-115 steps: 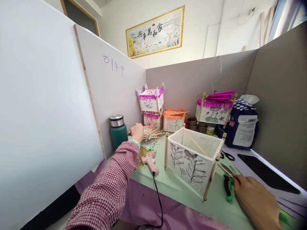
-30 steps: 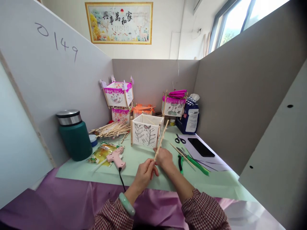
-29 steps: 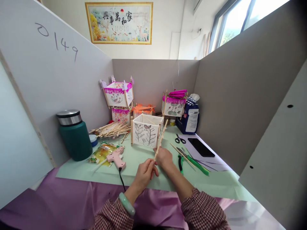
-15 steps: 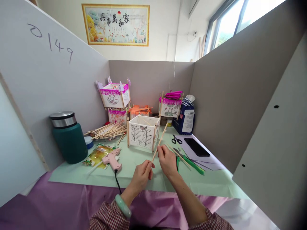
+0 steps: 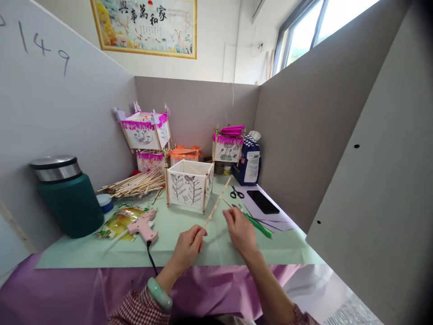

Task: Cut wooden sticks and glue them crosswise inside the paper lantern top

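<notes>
My left hand (image 5: 188, 243) pinches the lower end of a thin wooden stick (image 5: 217, 203), which slants up and away to the right. Small pale bumps show along the stick. To its right, my right hand (image 5: 241, 229) is apart from the stick, thumb and fingertips pressed together; whatever they hold, if anything, is too small to make out. Just beyond the stick stands a white square lantern (image 5: 186, 187) with dark tree drawings and wooden corner posts. Green-handled pliers (image 5: 259, 225) lie partly hidden behind my right hand.
A pink glue gun (image 5: 144, 227) rests on a packet (image 5: 122, 220) at left, near a green flask (image 5: 69, 203). Behind are a stick pile (image 5: 138, 184) and decorated lanterns (image 5: 144, 133). Scissors (image 5: 237, 192) and a phone (image 5: 263, 201) lie at right. Grey partitions (image 5: 198, 104) enclose the table.
My right hand has come off the stick and moved a little to the right of it. My left hand still holds the stick. The whole view has turned slightly right.
</notes>
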{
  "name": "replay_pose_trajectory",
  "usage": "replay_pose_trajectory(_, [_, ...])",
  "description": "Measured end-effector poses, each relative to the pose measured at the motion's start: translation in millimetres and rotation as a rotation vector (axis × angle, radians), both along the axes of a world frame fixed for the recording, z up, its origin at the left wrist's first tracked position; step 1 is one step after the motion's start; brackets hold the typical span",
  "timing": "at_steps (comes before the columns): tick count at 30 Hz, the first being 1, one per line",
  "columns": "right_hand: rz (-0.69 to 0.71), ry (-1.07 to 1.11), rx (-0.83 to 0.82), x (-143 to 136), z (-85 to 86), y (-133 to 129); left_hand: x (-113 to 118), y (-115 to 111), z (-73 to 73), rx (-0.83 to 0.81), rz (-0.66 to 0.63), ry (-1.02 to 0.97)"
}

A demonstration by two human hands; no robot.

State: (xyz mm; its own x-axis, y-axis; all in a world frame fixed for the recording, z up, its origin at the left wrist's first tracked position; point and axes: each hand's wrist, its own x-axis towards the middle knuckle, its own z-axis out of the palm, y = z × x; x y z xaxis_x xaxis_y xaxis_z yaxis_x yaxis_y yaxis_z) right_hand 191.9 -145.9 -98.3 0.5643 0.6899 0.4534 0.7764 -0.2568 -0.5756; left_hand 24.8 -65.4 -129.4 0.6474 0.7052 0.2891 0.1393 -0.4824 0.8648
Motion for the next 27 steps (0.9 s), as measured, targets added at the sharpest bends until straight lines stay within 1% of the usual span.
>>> replay_pose_trajectory(4, [-0.245,-0.105,-0.17,39.3,-8.2,-33.5,0.9,0.5,1.8,-0.015,0.016,-0.001])
replay_pose_trajectory(6, [-0.295,-0.136,-0.263,55.0,-15.6,-43.1,1.6,1.1,1.4,-0.025,0.017,-0.012])
replay_pose_trajectory(8, [-0.295,-0.155,-0.34,64.3,-22.5,-46.2,2.0,1.5,1.1,-0.033,0.017,-0.017])
replay_pose_trajectory(10, [-0.283,-0.162,-0.394,67.6,-26.8,-44.6,1.9,1.7,1.1,-0.035,0.017,-0.016])
replay_pose_trajectory(15, [-0.247,-0.127,-0.474,65.4,-25.8,-42.1,1.6,2.5,0.0,-0.042,0.01,-0.029])
replay_pose_trajectory(17, [-0.25,-0.098,-0.481,66.6,-22.8,-49.6,2.1,3.3,-1.1,-0.066,0.004,-0.042])
replay_pose_trajectory(20, [-0.251,-0.045,-0.478,74.5,-16.9,-70.3,3.1,4.2,-1.9,-0.103,-0.003,-0.055])
replay_pose_trajectory(21, [-0.246,-0.008,-0.45,78.0,-14.4,-78.5,3.3,4.3,-1.8,-0.115,-0.006,-0.059])
replay_pose_trajectory(22, [-0.237,0.053,-0.388,81.0,-11.6,-86.9,3.4,4.3,-1.4,-0.126,-0.01,-0.061])
replay_pose_trajectory(23, [-0.223,0.142,-0.278,83.1,-8.7,-95.0,3.3,4.2,-0.9,-0.136,-0.012,-0.063])
replay_pose_trajectory(25, [-0.15,0.396,0.052,82.4,-3.1,-109.2,3.2,3.9,0.4,-0.147,-0.01,-0.056])
replay_pose_trajectory(26, [-0.087,0.534,0.224,79.4,-0.9,-114.7,3.1,3.8,1.1,-0.146,-0.008,-0.052])
replay_pose_trajectory(27, [-0.016,0.656,0.357,74.5,0.2,-118.7,3.2,3.8,1.6,-0.142,-0.005,-0.049])
